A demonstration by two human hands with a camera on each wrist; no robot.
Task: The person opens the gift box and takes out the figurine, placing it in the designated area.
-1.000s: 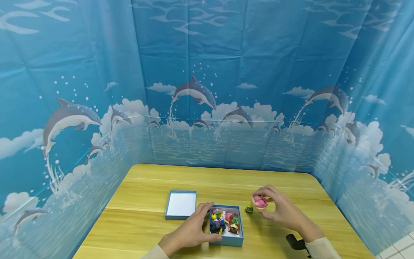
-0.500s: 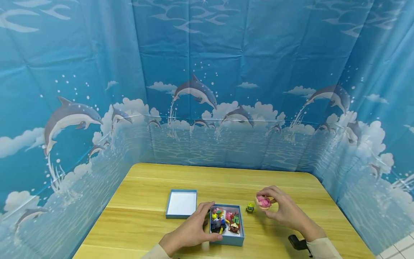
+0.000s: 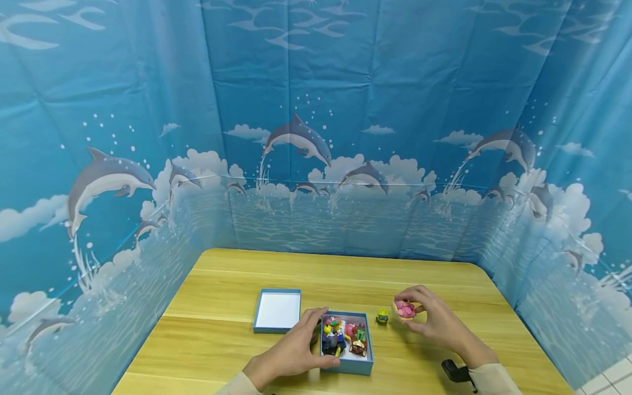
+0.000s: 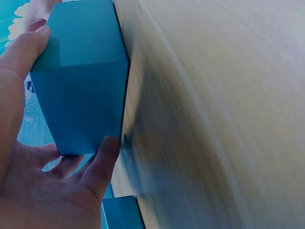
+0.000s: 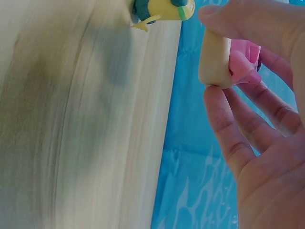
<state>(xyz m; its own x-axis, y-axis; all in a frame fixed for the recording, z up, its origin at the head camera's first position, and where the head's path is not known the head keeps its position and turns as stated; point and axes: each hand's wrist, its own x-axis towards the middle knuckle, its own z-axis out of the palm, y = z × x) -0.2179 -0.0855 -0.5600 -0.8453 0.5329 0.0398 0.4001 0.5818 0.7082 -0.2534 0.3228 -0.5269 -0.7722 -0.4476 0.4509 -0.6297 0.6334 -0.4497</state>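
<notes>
Currently, a pink-and-cream moulded figurine (image 3: 406, 309) is pinched between the thumb and fingers of the right hand (image 3: 438, 322), above the yellow wood-grain tabletop (image 3: 217, 340). An open rectangular blue box (image 3: 348, 367), in which small multicoloured figurines (image 3: 357, 346) are contained, is gripped by the left hand (image 3: 293, 349). The held figurine is positioned to the right of the box; a small yellow-green figurine (image 3: 382, 316) is located between them, nearer to the right hand. The held figurine's long axis cannot be determined. No brand, label or writing can be read.
</notes>
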